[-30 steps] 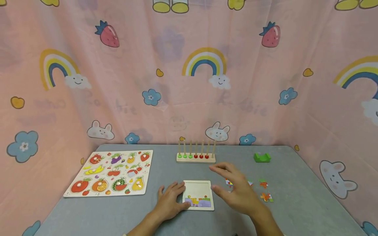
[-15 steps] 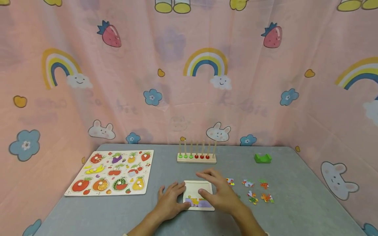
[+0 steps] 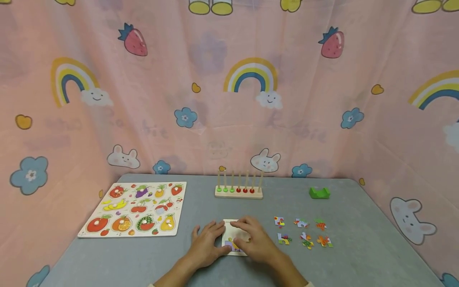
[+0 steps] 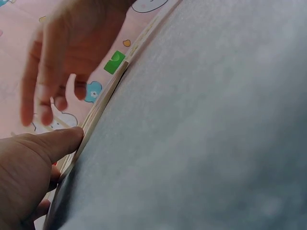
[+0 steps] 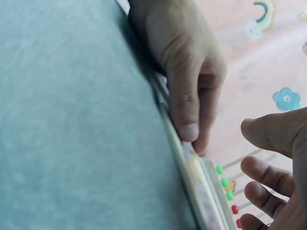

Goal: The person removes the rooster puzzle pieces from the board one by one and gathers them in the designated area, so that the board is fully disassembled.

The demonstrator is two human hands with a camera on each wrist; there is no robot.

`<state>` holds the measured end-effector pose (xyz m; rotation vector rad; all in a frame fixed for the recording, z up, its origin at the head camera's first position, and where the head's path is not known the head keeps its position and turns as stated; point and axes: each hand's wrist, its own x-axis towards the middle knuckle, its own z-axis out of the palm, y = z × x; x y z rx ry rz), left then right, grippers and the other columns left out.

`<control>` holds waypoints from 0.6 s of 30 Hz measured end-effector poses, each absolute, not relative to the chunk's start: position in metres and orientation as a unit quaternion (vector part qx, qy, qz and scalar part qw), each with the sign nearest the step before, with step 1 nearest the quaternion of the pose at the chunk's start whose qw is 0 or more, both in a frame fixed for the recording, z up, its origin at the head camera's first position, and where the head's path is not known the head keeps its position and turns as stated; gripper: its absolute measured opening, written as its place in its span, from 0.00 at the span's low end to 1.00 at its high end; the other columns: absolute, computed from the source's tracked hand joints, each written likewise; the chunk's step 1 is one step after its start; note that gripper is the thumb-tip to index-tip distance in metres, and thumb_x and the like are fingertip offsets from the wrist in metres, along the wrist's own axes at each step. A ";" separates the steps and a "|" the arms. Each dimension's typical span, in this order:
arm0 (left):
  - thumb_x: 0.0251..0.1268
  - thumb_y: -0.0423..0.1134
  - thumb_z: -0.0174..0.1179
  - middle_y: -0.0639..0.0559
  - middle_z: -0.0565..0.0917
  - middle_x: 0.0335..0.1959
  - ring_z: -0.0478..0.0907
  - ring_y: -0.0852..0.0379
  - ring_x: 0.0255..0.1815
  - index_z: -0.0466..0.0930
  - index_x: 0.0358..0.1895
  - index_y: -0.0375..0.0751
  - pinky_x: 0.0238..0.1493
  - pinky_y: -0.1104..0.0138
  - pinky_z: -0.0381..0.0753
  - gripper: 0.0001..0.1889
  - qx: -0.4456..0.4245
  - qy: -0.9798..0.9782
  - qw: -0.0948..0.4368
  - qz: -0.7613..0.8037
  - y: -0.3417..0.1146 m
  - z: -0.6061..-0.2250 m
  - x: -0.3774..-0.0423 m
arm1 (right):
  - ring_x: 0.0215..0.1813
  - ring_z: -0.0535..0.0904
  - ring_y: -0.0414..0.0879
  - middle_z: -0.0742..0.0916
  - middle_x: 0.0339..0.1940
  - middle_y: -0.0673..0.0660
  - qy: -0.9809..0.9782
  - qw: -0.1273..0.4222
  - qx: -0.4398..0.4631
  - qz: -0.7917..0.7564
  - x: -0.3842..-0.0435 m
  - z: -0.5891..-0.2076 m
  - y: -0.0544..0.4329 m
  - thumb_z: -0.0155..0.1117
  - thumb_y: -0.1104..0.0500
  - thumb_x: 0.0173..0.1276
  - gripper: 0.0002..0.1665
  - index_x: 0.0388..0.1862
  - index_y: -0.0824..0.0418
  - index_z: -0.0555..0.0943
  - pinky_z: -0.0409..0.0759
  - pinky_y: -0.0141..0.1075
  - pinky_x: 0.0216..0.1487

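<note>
A small square wooden puzzle tray [image 3: 228, 230] lies flat on the grey table, purple and yellow puzzle pieces [image 3: 230, 244] fitted along its near side. My left hand [image 3: 205, 248] rests at the tray's left side, thumb near the front corner and fingers fairly straight along the edge. Over the right part of the tray hovers my right hand [image 3: 259, 244], covering much of it. In the right wrist view, the thumb and fingers of that hand [image 5: 280, 179] are apart, with nothing between them.
Several loose puzzle pieces [image 3: 306, 240] lie in two rows right of the tray. A fruit peg board [image 3: 133, 216] lies at the left. Behind stands a wooden peg rack [image 3: 239, 194] with green and red beads; a green block [image 3: 319, 193] sits back right.
My right hand has moved left and slightly down from the tray's right side to over it, revealing the loose pieces. My left hand stays at the tray.
</note>
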<state>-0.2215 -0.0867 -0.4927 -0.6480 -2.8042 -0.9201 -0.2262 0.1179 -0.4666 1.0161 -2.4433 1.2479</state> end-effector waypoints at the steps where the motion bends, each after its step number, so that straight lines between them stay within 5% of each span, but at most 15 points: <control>1: 0.53 0.54 0.70 0.48 0.75 0.64 0.64 0.42 0.67 0.78 0.60 0.37 0.59 0.33 0.44 0.34 -0.215 -0.926 0.061 -0.303 -0.087 -0.493 -0.222 | 0.47 0.71 0.45 0.80 0.44 0.56 -0.832 0.108 0.346 0.420 -0.227 -0.469 0.117 0.70 0.68 0.55 0.24 0.54 0.67 0.82 0.73 0.41 0.44; 18: 0.51 0.54 0.71 0.47 0.73 0.66 0.62 0.41 0.68 0.77 0.60 0.34 0.60 0.34 0.40 0.36 -0.219 -0.922 0.046 -0.315 -0.089 -0.491 -0.222 | 0.46 0.67 0.45 0.74 0.44 0.48 -0.896 0.069 0.313 0.307 -0.226 -0.480 0.109 0.67 0.61 0.56 0.20 0.49 0.62 0.85 0.67 0.46 0.47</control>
